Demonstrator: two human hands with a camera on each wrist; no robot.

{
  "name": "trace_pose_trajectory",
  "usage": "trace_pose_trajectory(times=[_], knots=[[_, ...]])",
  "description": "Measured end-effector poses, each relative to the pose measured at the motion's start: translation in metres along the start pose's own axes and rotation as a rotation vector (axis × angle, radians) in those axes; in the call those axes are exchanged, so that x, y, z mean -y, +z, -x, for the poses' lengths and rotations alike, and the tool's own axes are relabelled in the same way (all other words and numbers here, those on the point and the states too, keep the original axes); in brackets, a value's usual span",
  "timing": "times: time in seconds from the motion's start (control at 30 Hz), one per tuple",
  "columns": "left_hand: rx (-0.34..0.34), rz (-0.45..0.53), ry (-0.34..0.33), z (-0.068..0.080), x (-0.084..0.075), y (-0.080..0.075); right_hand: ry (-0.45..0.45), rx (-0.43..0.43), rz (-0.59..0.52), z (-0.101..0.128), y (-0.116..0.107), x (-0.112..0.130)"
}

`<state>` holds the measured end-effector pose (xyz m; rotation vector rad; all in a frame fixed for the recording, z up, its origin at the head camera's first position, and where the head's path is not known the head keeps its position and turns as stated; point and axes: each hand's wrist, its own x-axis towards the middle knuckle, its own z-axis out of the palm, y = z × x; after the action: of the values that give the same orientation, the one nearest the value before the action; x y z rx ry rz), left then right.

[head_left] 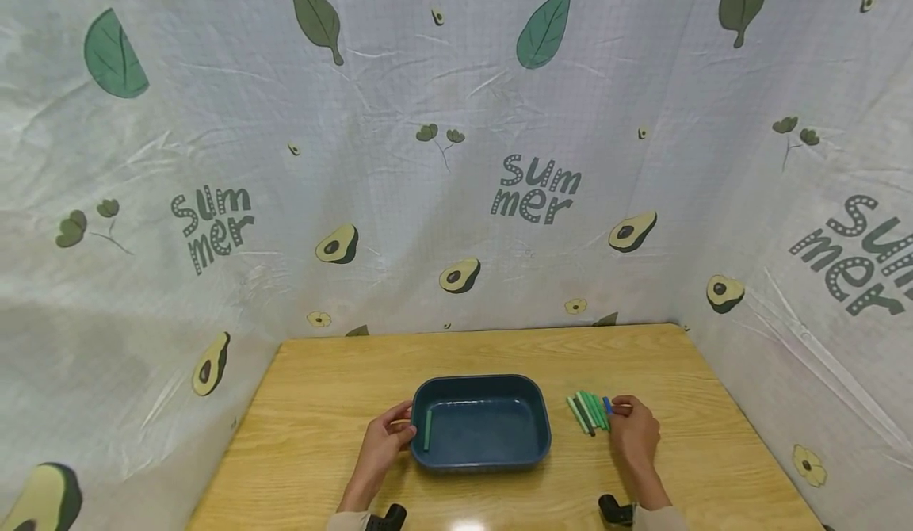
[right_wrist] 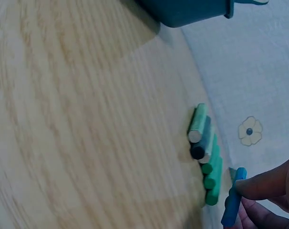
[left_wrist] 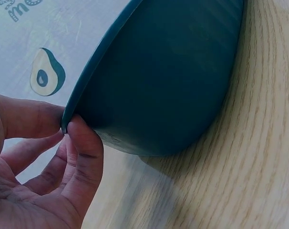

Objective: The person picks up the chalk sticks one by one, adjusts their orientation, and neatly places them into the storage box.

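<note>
A dark teal tray (head_left: 544, 436) sits mid-table with one green stick (head_left: 428, 430) lying inside along its left wall. My left hand (head_left: 388, 434) grips the tray's left rim (left_wrist: 68, 114) between thumb and fingers. To the right of the tray lies a row of several green and dark sticks (head_left: 588, 412) (right_wrist: 205, 148). My right hand (head_left: 631, 428) is at that row's right end and pinches a blue stick (right_wrist: 232, 198) (head_left: 607, 405) at its fingertips.
The wooden table (head_left: 321, 404) is walled on three sides by a white cloth (head_left: 456, 158) printed with avocados and leaves. Black wrist-camera mounts (head_left: 613, 509) show at the near edge.
</note>
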<state>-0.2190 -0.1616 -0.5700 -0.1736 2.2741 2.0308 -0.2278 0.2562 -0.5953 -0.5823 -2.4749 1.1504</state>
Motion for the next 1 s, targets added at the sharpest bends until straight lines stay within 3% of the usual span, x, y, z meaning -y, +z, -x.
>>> trace_pose_trajectory(times=[0.3,0.43,0.73,1.0], knots=[[-0.002,0.005,-0.007,0.000,0.001,0.000,0.015,0.055,-0.040,0.000,-0.014,0.009],[-0.008,-0.003,-0.010,-0.001,0.001,0.000,0.039,0.121,-0.086,-0.003,-0.019,0.014],[-0.006,-0.007,-0.007,-0.005,0.002,0.000,0.142,0.318,-0.367,-0.009,-0.033,0.033],[-0.008,-0.004,0.009,-0.003,0.003,0.000,0.184,0.480,-0.546,-0.014,-0.033,0.044]])
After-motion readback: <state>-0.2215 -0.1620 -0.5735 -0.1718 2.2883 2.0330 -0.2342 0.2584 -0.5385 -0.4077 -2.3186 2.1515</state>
